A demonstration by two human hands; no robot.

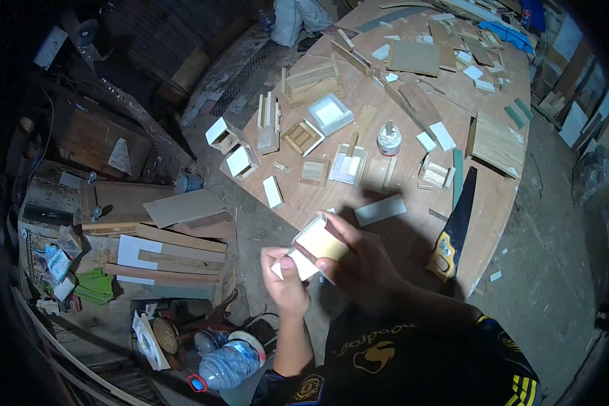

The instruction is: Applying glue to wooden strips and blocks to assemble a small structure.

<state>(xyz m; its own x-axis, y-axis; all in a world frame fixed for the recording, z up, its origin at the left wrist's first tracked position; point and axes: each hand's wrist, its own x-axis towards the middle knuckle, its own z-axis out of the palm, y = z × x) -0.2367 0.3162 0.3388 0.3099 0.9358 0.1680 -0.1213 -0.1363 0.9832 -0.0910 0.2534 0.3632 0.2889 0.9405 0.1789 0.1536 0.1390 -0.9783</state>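
Nearest: black jersey (419,352) with gold and yellow marks; left to right: clear-blue water jug (230,364), red cap, lying at near left; left hand (287,287) grasping the near-left end of a small white-and-pale-wood box (323,243), thumb on a white face; box tilted, between both hands, before the near edge of the plywood table (495,220); right hand (362,260) grasping its right side; farther off, white tub (389,142); at right, yellow-handled handsaw (463,210) on the table.
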